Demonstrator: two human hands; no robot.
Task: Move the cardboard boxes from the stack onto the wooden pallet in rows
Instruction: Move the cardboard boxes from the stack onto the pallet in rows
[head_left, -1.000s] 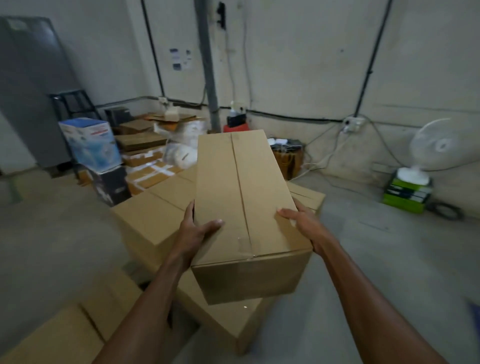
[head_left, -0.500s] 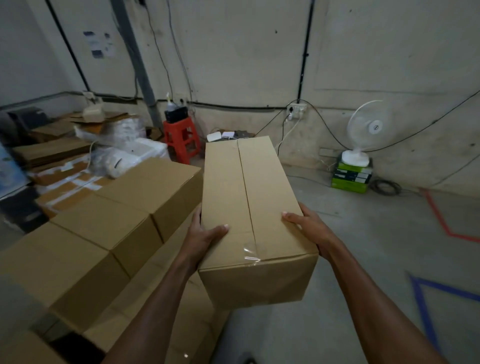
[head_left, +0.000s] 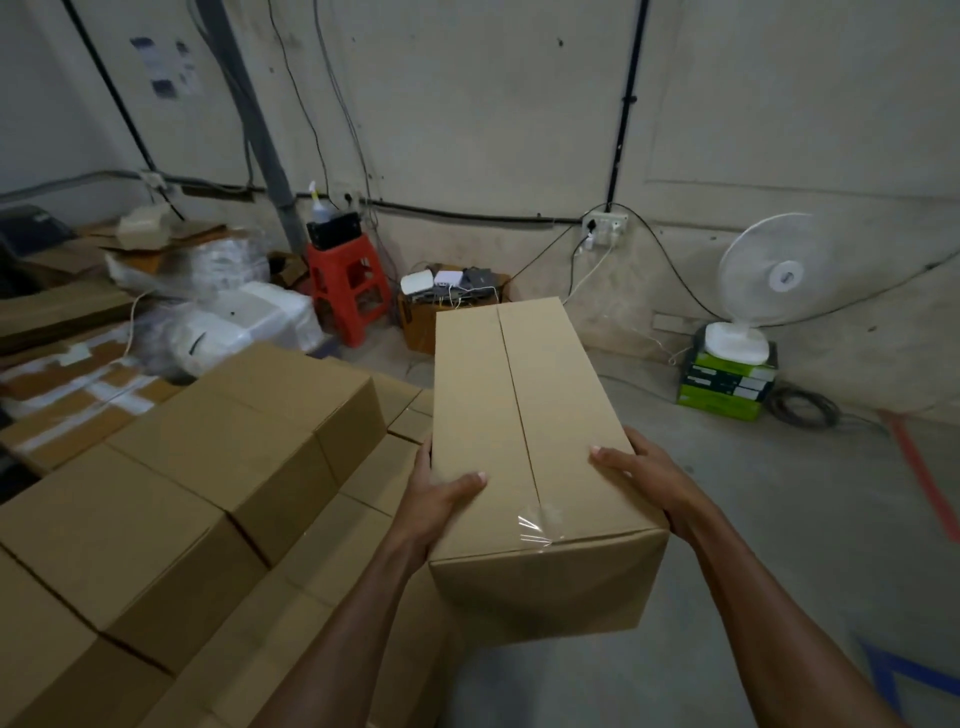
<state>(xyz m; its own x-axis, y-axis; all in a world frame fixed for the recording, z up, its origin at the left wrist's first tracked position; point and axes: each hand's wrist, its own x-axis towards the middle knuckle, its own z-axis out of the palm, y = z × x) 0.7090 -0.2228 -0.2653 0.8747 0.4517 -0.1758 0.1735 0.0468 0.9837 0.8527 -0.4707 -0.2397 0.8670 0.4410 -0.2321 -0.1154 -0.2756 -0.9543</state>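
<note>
Here, a cardboard box (head_left: 524, 441) hangs beside the stack (head_left: 234, 441), long axis pointing away from the person, its near end gripped equally by left hand (head_left: 441, 501) and right hand (head_left: 652, 483), fingers (head_left: 425, 460) curled round opposite sides; no pallet shows.

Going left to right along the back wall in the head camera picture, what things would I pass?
White plastic bags → red stool → small brown box → wall socket → white fan.

Single wide-angle head cam, faces fwd & down, close over held box (head_left: 524, 441), wall (head_left: 467, 130) beyond.
</note>
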